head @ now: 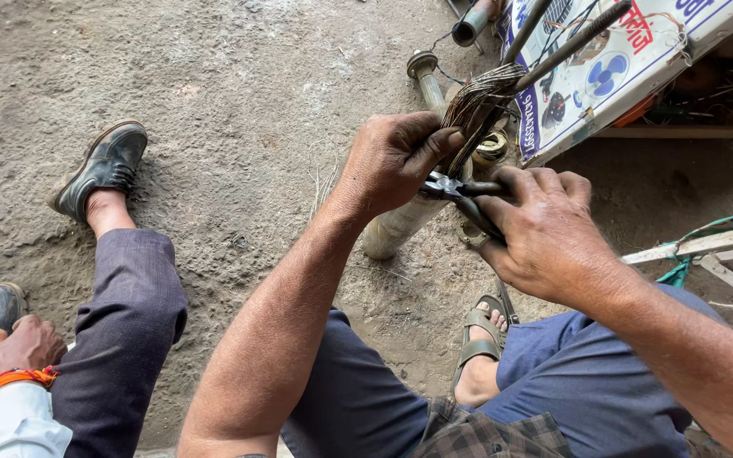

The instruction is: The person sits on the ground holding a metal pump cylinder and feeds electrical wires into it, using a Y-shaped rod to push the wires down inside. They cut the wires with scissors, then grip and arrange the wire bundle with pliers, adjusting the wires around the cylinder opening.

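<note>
Rough grey concrete floor (239, 102) all over, dusty and pitted, with the person sitting right down on it.

Main thing here is a bundle of thin coppery-grey wire strands (475, 110), fanned at the top where it loops over 2 dark metal rods (566, 42) and narrowing as it comes down between the hands, just above centre frame. The left hand (396, 161) has its fingers curled shut around the lower part of the bundle, thumb pressed along the strands. The right hand (545, 233) is wrapped tight round the handles of a pair of dark steel pliers (451, 188), and the plier nose sits right at the bottom end of the bundle, touching the left fingers. Can't tell if the nose is actually biting wire.

Just behind the hands lies a pale cylindrical metal shaft (396, 227), angled on the floor. Upper right there's a white printed panel with fan pictures (638, 59). Below, blue trousers and a foot in an olive strapped sandal (477, 339).

Off to the left sits another person: purple-grey trouser leg (125, 339), black leather shoe (103, 170), and a hand with an orange thread wristband (23, 376) resting low in the corner.
</note>
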